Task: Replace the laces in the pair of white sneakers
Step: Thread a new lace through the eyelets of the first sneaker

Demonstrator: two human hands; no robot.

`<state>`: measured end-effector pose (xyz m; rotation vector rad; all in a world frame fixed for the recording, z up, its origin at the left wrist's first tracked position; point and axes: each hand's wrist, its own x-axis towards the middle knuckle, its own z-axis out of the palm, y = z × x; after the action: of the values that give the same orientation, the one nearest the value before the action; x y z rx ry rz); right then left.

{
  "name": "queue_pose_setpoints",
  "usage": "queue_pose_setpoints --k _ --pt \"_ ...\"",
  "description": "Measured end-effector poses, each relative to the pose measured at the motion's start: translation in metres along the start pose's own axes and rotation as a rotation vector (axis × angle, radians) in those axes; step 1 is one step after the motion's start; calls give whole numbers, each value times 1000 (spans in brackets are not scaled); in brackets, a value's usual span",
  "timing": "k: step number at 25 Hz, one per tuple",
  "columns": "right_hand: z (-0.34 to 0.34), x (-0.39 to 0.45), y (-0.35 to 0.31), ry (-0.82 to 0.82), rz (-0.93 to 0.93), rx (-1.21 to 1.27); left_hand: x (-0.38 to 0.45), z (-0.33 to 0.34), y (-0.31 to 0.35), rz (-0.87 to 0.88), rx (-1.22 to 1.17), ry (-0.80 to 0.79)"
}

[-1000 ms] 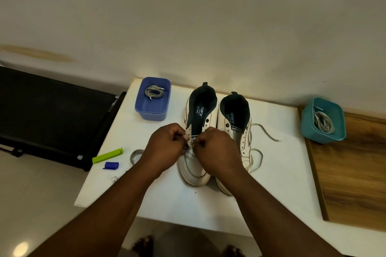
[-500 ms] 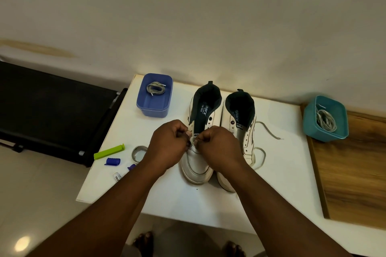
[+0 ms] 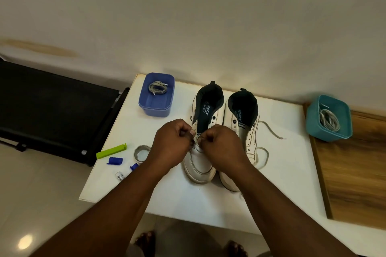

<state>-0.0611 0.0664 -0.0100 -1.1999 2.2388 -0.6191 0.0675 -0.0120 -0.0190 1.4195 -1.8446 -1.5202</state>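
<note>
Two white sneakers stand side by side on the white table [image 3: 288, 173], toes toward me. Over the lower eyelets of the left sneaker [image 3: 200, 165], my left hand [image 3: 173, 144] and my right hand [image 3: 223, 144] meet with curled fingers, pinching a pale lace between them; the lace is mostly hidden by the fingers. The right sneaker [image 3: 248, 131] has a loose grey lace [image 3: 271, 131] trailing to its right. A blue tub [image 3: 156, 96] at the back left holds a coiled grey lace. A teal tub [image 3: 329, 119] at the right holds more laces.
Left of my hands lie a green clip [image 3: 111, 151], a metal ring [image 3: 141, 152], a blue cap [image 3: 114, 160] and a small white tube [image 3: 120, 175]. A black treadmill [image 3: 52, 106] stands left of the table, a wooden surface [image 3: 355, 173] to the right.
Both hands stay together over the left sneaker, still pinching the lace; only small finger movement. The camera view shifted slightly.
</note>
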Motion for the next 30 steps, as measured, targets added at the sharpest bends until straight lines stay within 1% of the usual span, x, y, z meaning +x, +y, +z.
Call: queue_pose_setpoints --k 5,8,11,15,17,19,22,24,27,30 --pt "0 0 0 5 9 134 1 0 -2 -3 -10 -8" --pt "2 0 -1 40 -10 52 2 -1 -5 23 24 4" --pt "-2 -1 -1 9 -40 -18 3 -2 -5 56 59 1" --pt "-1 -2 -9 12 -97 -232 1 1 -3 54 87 5" --pt "1 -2 -8 9 -127 -281 -1 -5 0 12 -6 -33" --pt "1 0 -4 -7 -175 -253 -5 -14 3 -30 -112 -114" --pt "0 -1 -1 9 -219 -270 -8 -13 1 10 29 -114" --pt "-1 -4 -3 67 -227 -298 -7 -8 -2 -18 108 -73" --pt "0 -5 -5 115 -233 -334 -6 -8 -6 -47 122 -42" --pt "0 1 -2 67 -212 -248 -7 -8 -5 -43 98 -28"
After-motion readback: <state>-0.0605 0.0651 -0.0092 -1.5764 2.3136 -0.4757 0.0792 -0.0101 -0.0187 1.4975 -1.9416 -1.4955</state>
